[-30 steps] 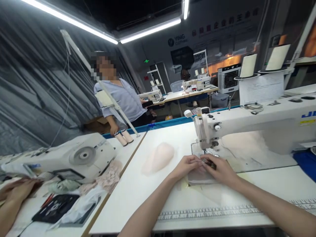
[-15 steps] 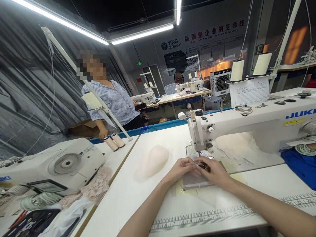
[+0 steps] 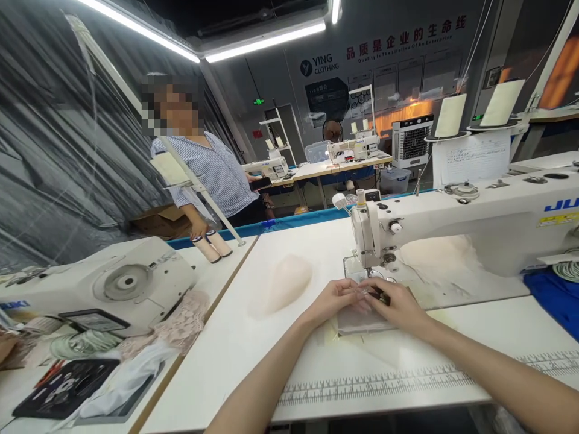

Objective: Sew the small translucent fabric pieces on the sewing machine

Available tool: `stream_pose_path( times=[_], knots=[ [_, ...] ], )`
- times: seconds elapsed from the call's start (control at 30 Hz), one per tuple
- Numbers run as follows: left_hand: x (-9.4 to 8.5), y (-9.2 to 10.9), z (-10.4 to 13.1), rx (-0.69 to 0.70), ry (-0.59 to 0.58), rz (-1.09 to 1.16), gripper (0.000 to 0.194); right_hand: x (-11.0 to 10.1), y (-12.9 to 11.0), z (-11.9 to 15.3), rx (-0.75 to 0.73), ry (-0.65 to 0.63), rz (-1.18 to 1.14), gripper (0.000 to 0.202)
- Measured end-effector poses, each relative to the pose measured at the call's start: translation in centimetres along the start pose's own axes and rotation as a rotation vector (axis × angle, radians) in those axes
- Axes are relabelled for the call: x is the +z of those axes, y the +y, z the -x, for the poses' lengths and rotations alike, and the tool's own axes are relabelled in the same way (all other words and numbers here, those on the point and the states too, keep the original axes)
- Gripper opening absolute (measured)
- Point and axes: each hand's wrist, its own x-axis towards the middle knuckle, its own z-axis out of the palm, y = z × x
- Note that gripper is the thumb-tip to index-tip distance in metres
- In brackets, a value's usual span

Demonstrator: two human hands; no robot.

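Sewing machine [image 3: 452, 217]: left hand [image 3: 337, 299] near needle area, fingertips bunched, can't tell on what; right hand [image 3: 402, 304] beside it, fingers curled round small dark tool [image 3: 384, 298].

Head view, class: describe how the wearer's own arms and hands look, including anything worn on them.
The left hand and right hand are both gloveless. The left forearm and right forearm are slim and uncovered, with no sleeves in view. No watch, bracelet or marking shows; rings or nail details are too small to tell.
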Motion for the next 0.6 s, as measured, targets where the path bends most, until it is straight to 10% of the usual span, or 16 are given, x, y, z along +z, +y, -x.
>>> stream_pose_path(
  times=[0.6],
  knots=[
    [-0.46, 0.07, -0.77, -0.023, -0.009, -0.040, 0.032, -0.42, 0.71, -0.60, 0.052, 0.070, 0.010, 0.027]
  ],
)
